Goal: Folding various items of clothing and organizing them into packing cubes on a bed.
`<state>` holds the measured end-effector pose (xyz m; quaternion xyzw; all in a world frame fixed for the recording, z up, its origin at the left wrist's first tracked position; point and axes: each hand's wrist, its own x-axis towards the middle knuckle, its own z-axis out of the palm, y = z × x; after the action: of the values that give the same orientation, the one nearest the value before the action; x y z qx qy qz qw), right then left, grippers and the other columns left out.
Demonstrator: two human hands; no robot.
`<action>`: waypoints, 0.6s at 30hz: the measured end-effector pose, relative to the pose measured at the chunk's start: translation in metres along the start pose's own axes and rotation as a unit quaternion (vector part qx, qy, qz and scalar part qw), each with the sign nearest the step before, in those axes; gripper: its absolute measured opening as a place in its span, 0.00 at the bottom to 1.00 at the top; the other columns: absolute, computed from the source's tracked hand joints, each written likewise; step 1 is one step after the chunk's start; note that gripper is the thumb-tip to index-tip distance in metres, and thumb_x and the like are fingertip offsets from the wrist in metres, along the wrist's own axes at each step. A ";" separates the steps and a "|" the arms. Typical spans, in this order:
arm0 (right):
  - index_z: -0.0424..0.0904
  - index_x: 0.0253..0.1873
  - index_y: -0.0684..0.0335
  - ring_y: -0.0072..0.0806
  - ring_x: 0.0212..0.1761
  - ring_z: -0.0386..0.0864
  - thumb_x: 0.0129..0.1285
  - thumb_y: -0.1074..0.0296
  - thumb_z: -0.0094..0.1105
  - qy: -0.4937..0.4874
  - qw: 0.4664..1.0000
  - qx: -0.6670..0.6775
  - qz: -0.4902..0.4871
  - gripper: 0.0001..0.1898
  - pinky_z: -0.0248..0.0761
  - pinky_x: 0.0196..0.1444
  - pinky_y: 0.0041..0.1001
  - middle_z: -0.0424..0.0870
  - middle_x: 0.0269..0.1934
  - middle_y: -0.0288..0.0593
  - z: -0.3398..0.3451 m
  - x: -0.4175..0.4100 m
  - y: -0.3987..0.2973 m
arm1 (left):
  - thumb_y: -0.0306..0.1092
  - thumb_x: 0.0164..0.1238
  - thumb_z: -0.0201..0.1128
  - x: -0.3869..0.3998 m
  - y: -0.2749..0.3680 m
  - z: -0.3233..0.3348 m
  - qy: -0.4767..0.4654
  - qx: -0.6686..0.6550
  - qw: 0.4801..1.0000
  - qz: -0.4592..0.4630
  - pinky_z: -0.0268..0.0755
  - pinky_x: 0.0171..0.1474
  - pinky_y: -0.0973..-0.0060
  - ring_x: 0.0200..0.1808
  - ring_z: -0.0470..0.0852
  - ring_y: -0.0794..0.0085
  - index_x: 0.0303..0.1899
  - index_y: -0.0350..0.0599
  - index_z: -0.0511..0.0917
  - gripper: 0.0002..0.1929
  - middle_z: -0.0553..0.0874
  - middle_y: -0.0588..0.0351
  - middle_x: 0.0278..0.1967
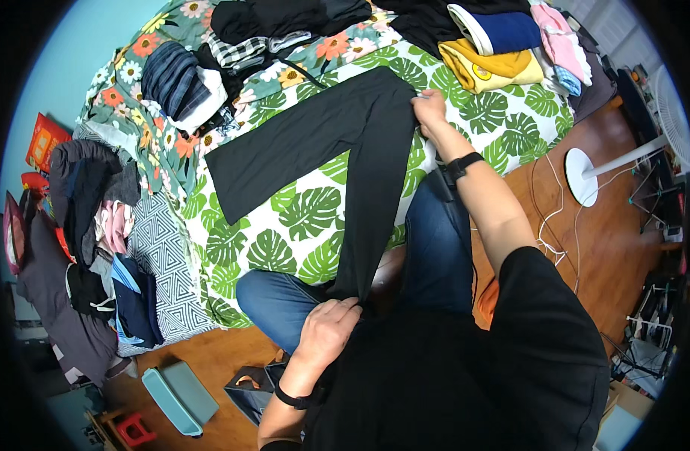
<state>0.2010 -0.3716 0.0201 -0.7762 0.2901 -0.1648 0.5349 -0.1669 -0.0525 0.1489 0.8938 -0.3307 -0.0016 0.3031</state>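
A pair of black trousers (300, 138) lies partly spread over a white sheet with green leaf print (311, 211). One leg stretches to the left across the bed, and the other runs down toward my lap. At the waist end, my right hand (430, 111) grips the upper corner of the cloth. My left hand (329, 328) pinches the lower end of the near leg, close above my left knee. Both wrists wear black bands. Part of the near leg's end is hidden by my left fingers.
Folded clothes, among them a yellow garment (486, 70) and a navy one (505, 31), stand at the back right. More clothing (176, 84) lies back left and along the left side. A white fan (584, 175) with trailing cables is on the wooden floor; a teal bin (181, 394) sits lower left.
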 end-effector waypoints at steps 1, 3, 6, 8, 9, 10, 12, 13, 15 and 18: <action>0.73 0.49 0.63 0.37 0.38 0.82 0.55 0.72 0.67 0.000 1.000 -0.018 -0.023 0.17 0.75 0.43 0.34 0.82 0.36 0.50 -0.011 0.000 0.000 | 0.21 0.53 0.64 0.000 0.000 0.000 0.001 0.000 1.000 -0.005 0.79 0.43 0.64 0.38 0.84 0.58 0.41 0.38 0.82 0.11 0.87 0.49 0.43; 0.73 0.50 0.62 0.46 0.41 0.83 0.58 0.70 0.64 -0.028 0.973 -0.200 -0.107 0.16 0.75 0.46 0.37 0.83 0.38 0.57 -0.040 0.000 0.003 | 0.20 0.53 0.65 0.004 0.000 0.002 0.004 -0.048 0.998 -0.029 0.79 0.42 0.64 0.37 0.84 0.57 0.43 0.38 0.83 0.13 0.86 0.49 0.42; 0.75 0.52 0.61 0.51 0.49 0.81 0.55 0.70 0.64 -0.071 0.933 -0.230 -0.269 0.19 0.74 0.51 0.40 0.82 0.45 0.58 -0.054 -0.013 0.005 | 0.19 0.55 0.64 0.007 -0.001 -0.005 0.007 -0.088 0.994 -0.062 0.78 0.40 0.64 0.35 0.83 0.56 0.45 0.37 0.82 0.14 0.86 0.48 0.37; 0.77 0.53 0.60 0.50 0.53 0.79 0.51 0.70 0.64 -0.158 0.833 -0.206 -0.489 0.20 0.72 0.55 0.40 0.82 0.49 0.53 -0.062 -0.032 -0.002 | 0.19 0.57 0.64 0.010 -0.005 -0.013 0.025 -0.098 0.992 -0.078 0.77 0.39 0.64 0.34 0.82 0.55 0.45 0.37 0.82 0.13 0.86 0.48 0.35; 0.79 0.53 0.60 0.49 0.55 0.77 0.50 0.70 0.63 -0.255 0.773 -0.185 -0.551 0.21 0.71 0.58 0.40 0.82 0.52 0.50 -0.070 -0.049 -0.017 | 0.19 0.58 0.64 0.013 -0.009 -0.017 0.041 -0.109 0.989 -0.093 0.76 0.39 0.65 0.32 0.82 0.55 0.45 0.36 0.83 0.12 0.85 0.47 0.33; 0.79 0.54 0.61 0.48 0.56 0.77 0.49 0.69 0.65 -0.318 0.740 -0.182 -0.564 0.23 0.69 0.60 0.41 0.81 0.53 0.49 -0.078 -0.077 -0.027 | 0.19 0.61 0.64 0.017 -0.011 -0.025 0.051 -0.122 0.984 -0.123 0.75 0.38 0.65 0.31 0.82 0.56 0.45 0.36 0.83 0.11 0.85 0.47 0.30; 0.79 0.57 0.61 0.45 0.59 0.75 0.45 0.67 0.69 -0.400 0.679 -0.160 -0.595 0.28 0.66 0.63 0.41 0.80 0.55 0.47 -0.092 -0.128 -0.043 | 0.20 0.62 0.64 0.026 -0.013 -0.042 0.080 -0.124 0.976 -0.160 0.77 0.39 0.67 0.33 0.84 0.58 0.46 0.36 0.83 0.11 0.86 0.47 0.33; 0.78 0.58 0.62 0.43 0.60 0.74 0.42 0.67 0.71 -0.421 0.651 -0.144 -0.614 0.31 0.64 0.65 0.42 0.80 0.56 0.46 -0.091 -0.139 -0.045 | 0.20 0.62 0.65 0.032 -0.017 -0.047 0.118 -0.129 0.970 -0.168 0.77 0.39 0.69 0.33 0.85 0.59 0.45 0.36 0.83 0.10 0.86 0.47 0.34; 0.79 0.56 0.62 0.42 0.60 0.75 0.40 0.69 0.72 -0.433 0.639 -0.156 -0.616 0.31 0.65 0.64 0.41 0.81 0.55 0.46 -0.076 -0.137 -0.033 | 0.20 0.63 0.66 0.036 -0.026 -0.056 0.166 -0.166 0.955 -0.182 0.77 0.42 0.74 0.36 0.87 0.64 0.45 0.36 0.83 0.10 0.88 0.49 0.35; 0.81 0.51 0.61 0.41 0.58 0.77 0.38 0.72 0.72 -0.409 0.641 -0.179 -0.624 0.28 0.66 0.63 0.40 0.82 0.53 0.45 -0.052 -0.119 -0.016 | 0.19 0.65 0.66 0.038 -0.028 -0.080 0.211 -0.228 0.925 -0.220 0.77 0.43 0.78 0.38 0.85 0.75 0.45 0.35 0.83 0.08 0.88 0.54 0.37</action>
<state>0.0828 -0.3313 0.0606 -0.8416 -0.4883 -0.0701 0.2198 -0.1047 -0.0152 0.2065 0.8306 -0.0445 0.0453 0.5533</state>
